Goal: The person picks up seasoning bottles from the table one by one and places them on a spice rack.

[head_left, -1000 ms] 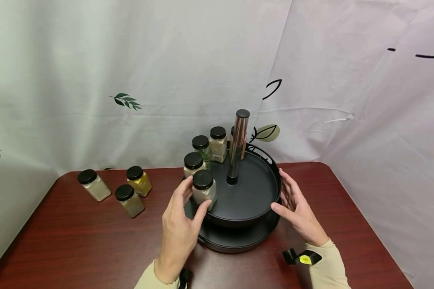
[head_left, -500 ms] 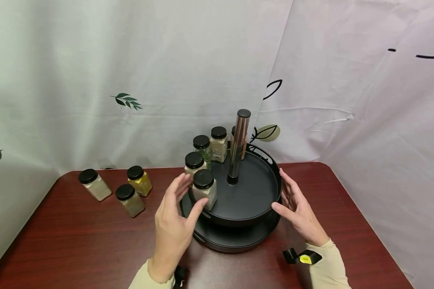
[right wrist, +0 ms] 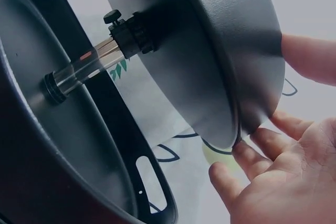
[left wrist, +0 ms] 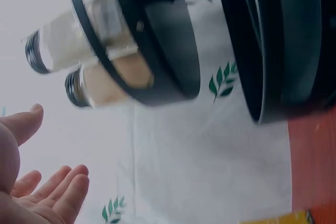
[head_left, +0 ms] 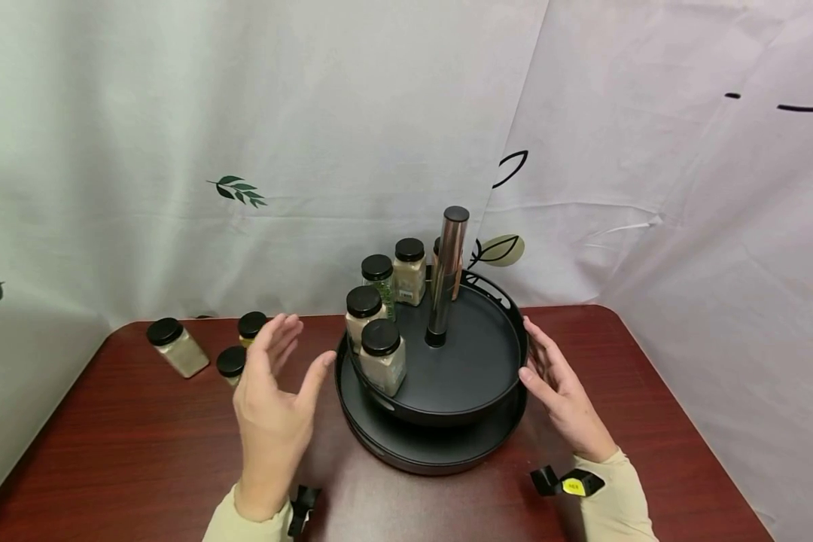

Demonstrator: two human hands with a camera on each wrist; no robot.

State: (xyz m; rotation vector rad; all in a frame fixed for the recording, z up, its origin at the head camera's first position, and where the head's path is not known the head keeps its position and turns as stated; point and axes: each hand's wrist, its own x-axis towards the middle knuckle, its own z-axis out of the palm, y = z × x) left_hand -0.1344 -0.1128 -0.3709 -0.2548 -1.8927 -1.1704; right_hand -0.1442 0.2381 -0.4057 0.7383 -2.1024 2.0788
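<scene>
The left hand (head_left: 271,421), spread and empty, has released the front jar (head_left: 382,367); its placing seems finished. The right hand (head_left: 567,403), half-spread, touches the upper tray (head_left: 474,369).

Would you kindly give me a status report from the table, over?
Left hand empty, apart from round black two-tier rack. Right hand touching its upper tray. Five squarish black-lidded jars aboard, one mostly hidden. Nothing seen blocking either hand.

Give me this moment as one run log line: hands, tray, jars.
left hand holding nothing | right hand touching side of upper tray | five jars on upper tray | three jars on table
</scene>
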